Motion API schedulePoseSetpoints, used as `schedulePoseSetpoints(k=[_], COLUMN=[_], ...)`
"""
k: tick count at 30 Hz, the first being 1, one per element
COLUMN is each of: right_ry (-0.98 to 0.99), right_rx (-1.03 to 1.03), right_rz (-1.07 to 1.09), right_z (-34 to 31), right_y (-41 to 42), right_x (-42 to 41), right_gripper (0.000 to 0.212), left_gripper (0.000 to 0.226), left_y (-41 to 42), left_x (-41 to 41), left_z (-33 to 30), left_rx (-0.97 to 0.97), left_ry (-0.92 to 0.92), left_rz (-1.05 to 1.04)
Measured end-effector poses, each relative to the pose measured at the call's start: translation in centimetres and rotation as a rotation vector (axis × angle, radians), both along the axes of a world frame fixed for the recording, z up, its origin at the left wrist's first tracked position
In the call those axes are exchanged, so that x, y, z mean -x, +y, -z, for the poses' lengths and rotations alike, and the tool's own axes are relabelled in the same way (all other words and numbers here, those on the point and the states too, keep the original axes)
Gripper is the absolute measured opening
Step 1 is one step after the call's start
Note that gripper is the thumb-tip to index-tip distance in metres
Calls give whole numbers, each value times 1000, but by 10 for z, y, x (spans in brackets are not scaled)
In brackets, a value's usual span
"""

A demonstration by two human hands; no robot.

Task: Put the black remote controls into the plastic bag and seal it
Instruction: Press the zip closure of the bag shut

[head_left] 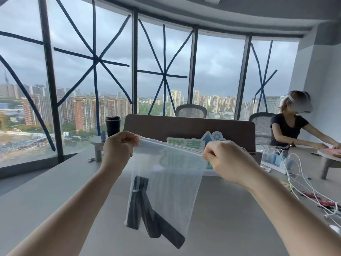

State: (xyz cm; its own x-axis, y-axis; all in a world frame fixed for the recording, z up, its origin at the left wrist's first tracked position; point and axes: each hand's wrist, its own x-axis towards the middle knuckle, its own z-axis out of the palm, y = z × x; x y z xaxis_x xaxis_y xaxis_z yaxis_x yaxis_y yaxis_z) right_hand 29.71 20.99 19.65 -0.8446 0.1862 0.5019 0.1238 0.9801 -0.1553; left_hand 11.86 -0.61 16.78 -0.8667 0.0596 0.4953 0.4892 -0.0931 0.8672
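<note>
A clear plastic bag [171, 182] with a red zip line along its top hangs in the air above the grey table [55, 191]. Three black remote controls [147, 217] lie inside it, leaning in the lower left corner. My left hand [120, 146] pinches the bag's top left corner. My right hand [225, 159] pinches the zip strip at the top right. The top edge is stretched tight between both hands.
A brown divider [184, 126] with a green and white sign [195, 143] stands behind the bag. A black tumbler [113, 125] sits on a small stand at the left. White cables [299, 178] and chargers lie at the right, where another person sits at work.
</note>
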Motion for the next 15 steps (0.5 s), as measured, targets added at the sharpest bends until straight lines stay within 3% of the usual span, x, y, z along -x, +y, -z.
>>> schedulePoseSetpoints(k=[5,9,12,15], right_ry=[107,158,196,313], right_rx=[60,145,240,381], right_rz=[-52,-63,-47,-114], right_z=[4,15,12,5], right_y=[-5,-11,-26,-43], right_x=[32,112,181,233], right_gripper=[21,19,21,21], left_gripper=[24,22,26,27], left_y=[-15,-31,-41,-54], left_x=[24,66,112,157], left_z=[11,24,18,2], left_rx=[-11,74,4,-52], left_ry=[-51,-144,-231,-205], left_rz=[29,-28,-46,-76])
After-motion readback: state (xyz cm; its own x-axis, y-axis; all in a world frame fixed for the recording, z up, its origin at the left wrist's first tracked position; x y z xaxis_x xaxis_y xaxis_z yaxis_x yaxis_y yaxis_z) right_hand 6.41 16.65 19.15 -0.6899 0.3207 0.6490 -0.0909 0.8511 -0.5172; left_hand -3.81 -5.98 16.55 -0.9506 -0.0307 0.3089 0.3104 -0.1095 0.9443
